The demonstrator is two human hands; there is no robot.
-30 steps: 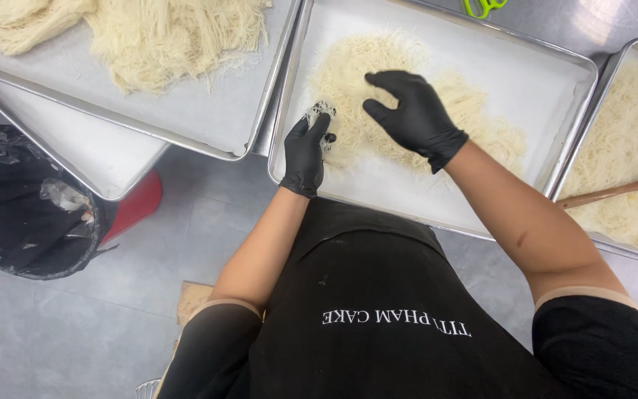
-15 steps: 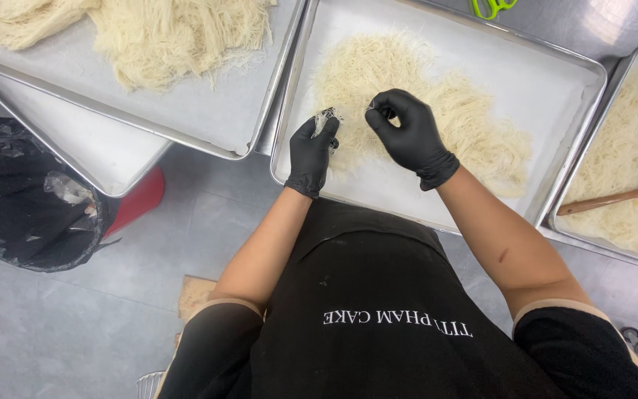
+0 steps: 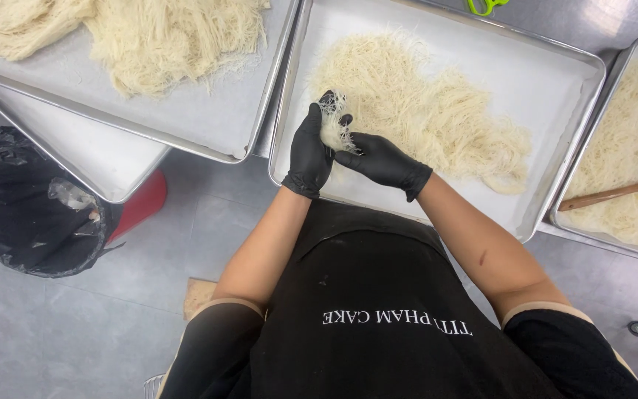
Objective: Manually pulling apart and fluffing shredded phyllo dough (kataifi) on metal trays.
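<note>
The left hand (image 3: 309, 151) pinches a small strand tuft (image 3: 334, 125), upright. The right hand (image 3: 382, 159) touches its right side, fingers loosely curled.

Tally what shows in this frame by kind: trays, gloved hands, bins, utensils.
Metal trays: 4 (left tray, lower tray, middle tray, right tray)
Black-gloved hands: 2 (left hand, right hand), both on a small noodle bundle
Bins with black liner: 1
Wooden-handled utensils: 1
Total: 8
</note>
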